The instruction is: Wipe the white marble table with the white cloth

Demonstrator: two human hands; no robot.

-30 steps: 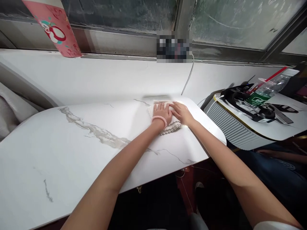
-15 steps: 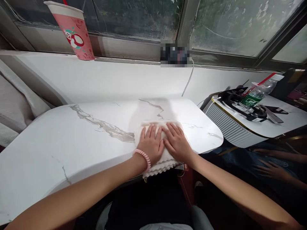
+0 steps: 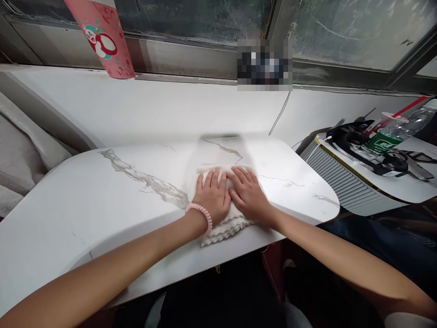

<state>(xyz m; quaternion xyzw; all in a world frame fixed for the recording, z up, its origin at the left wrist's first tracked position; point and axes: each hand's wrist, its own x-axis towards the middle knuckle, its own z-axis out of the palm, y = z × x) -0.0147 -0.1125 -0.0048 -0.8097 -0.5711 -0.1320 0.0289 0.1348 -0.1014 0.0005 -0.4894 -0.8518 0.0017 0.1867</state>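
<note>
A folded cream-white cloth with a scalloped edge (image 3: 228,230) lies on the white marble-patterned tabletop (image 3: 150,157). My left hand (image 3: 211,196) rests flat on it, fingers stretched out and slightly spread, a pink coil band (image 3: 202,213) around the wrist. Beside it, my right hand (image 3: 248,193) is also pressed flat on the cloth, its thumb close to the left thumb. Both hands are open, and part of the cloth is hidden beneath them.
On the window ledge stand a pink paper cup (image 3: 111,43) and a blurred-out object (image 3: 265,66) with a white cable (image 3: 280,111) below. To the right, a ribbed cabinet (image 3: 326,175) holds a green-labelled bottle (image 3: 384,142) and black gear (image 3: 344,136). Grey fabric (image 3: 23,146) hangs at left.
Both hands and the cloth have slid away from the table's front edge towards the wall. The cloth no longer overhangs that edge. My view has shifted a little too.
</note>
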